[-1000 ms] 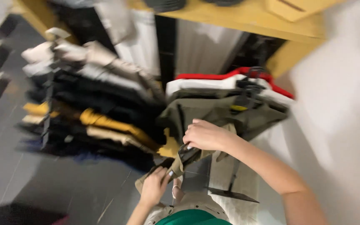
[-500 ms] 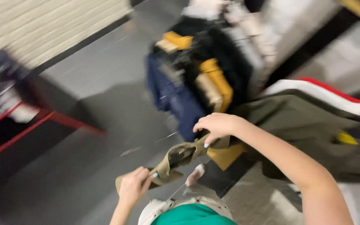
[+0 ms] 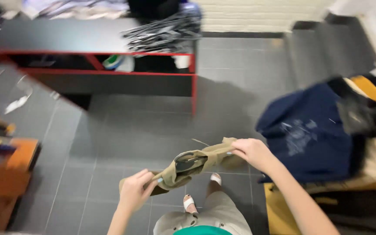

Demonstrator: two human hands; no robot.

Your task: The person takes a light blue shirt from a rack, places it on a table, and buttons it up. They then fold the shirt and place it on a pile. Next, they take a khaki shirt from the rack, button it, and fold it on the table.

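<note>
Head view, looking down at the grey tiled floor (image 3: 122, 130). My left hand (image 3: 135, 191) and right hand (image 3: 252, 152) are apart, each clamped on one end of a bunched olive-khaki cloth garment (image 3: 196, 163), which hangs between them above the floor, roughly at waist level, in front of my feet. What looks like a dark hanger hook (image 3: 189, 160) sits inside the folds near the middle; blur stops me confirming it.

To my right, a navy blue garment with a pale print (image 3: 305, 130) hangs among yellow and dark clothes, near the right hand but not touching it. Ahead, a low black table with red edging (image 3: 109, 74) carries a heap of dark wire hangers (image 3: 162, 32). An orange wooden stand (image 3: 9, 174) is at far left.

Risks, as I judge them:
- Grip is only at the ends; the loose middle could sag and the hanger slide out onto the tiles.
- The left hand pinches a thin fold, so a tug from the right could pull it free.
- The right elbow is close to the hanging clothes and could snag them.
</note>
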